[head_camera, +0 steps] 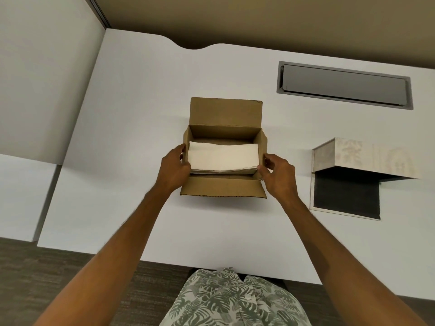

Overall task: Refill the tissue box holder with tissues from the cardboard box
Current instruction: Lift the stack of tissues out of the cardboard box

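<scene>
I see a flat white stack of tissues [222,157], neatly squared, with thin layered edges showing along its near side. It sits in the open cardboard box [223,188], whose far flap stands up and whose near flap folds down toward me. The stack is raised near the box's top opening, between my two hands. My left hand [175,167] is closed on the stack's left end, fingers wrapped over its edge at the box's left wall. My right hand [277,171] pinches the right end, thumb and fingertips on the near right corner, just at the box's right wall. The box rests in the middle of a white table [141,137]. Well to the right lies the tissue box holder [367,158], a pale patterned cover tipped on its side, next to a dark rectangular base [346,196] with a white rim. A grey hatch [343,85] is set into the table farther back. Nothing lies between the box and the holder. My leaf-print shirt [230,300] shows at the bottom edge.
</scene>
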Available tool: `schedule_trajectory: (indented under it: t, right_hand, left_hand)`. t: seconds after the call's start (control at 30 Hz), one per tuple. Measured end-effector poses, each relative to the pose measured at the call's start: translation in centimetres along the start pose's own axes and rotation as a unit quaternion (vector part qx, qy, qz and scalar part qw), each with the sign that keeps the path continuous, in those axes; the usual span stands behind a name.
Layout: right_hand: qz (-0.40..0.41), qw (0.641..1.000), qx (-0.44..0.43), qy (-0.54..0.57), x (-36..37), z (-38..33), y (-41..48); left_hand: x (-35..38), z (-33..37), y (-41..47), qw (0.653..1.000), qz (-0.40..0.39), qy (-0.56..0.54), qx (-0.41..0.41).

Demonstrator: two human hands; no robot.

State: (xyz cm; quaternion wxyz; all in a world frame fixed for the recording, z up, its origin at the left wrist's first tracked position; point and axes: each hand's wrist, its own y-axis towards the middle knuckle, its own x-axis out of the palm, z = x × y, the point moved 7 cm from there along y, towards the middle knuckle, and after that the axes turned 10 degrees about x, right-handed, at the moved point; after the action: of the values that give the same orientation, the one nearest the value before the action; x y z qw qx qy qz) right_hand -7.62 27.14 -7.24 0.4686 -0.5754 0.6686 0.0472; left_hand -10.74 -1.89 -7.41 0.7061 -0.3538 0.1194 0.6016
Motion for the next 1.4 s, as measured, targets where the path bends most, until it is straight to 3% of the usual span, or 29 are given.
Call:
schedule_trajectory:
  t: [0.23, 0.37, 0.43, 0.5, 0.63, 0.8, 0.87, 0.97, 1.4]
  right_hand:
    - [0.019, 0.999, 0.001, -0.036, -0.9, -0.3, 0.0]
    - [0.106, 0.978, -0.082, -0.160, -2.4, -2.8, -1.4]
    - [0.122, 0.967, -0.150, -0.164, -2.7, -4.9, -1.8]
    - [0.088, 0.954, -0.210, -0.193, -1.9, -6.9, -1.4]
    - [-0.025, 0.919, -0.255, -0.298, 1.8, -9.1, 0.3]
    - [-0.075, 0.864, -0.248, -0.431, 5.8, -8.8, 2.6]
    - [-0.094, 0.862, -0.232, -0.440, 6.7, -8.7, 3.7]
    - [-0.139, 0.884, -0.179, -0.409, 7.3, -8.5, 5.1]
    - [-0.201, 0.863, -0.099, -0.453, 8.5, -7.9, 7.2]
  left_hand:
    - [-1.0, 0.5, 0.3, 0.998, 0.038, 0.052, 0.028]
    - [-2.1, 4.2, -0.3, 0.968, 0.117, 0.129, 0.180]
    - [-1.3, 6.2, 0.0, 0.950, 0.082, 0.156, 0.258]
    - [0.4, 7.3, 0.8, 0.930, -0.001, 0.209, 0.302]
    - [4.3, 5.9, 3.1, 0.860, -0.162, 0.397, 0.275]
    - [6.5, 3.4, 4.3, 0.769, -0.201, 0.549, 0.258]
    - [6.8, 3.3, 4.5, 0.748, -0.198, 0.577, 0.260]
    - [7.0, 3.4, 4.6, 0.744, -0.199, 0.583, 0.260]
    - [7.1, 3.2, 4.5, 0.762, -0.186, 0.554, 0.278]
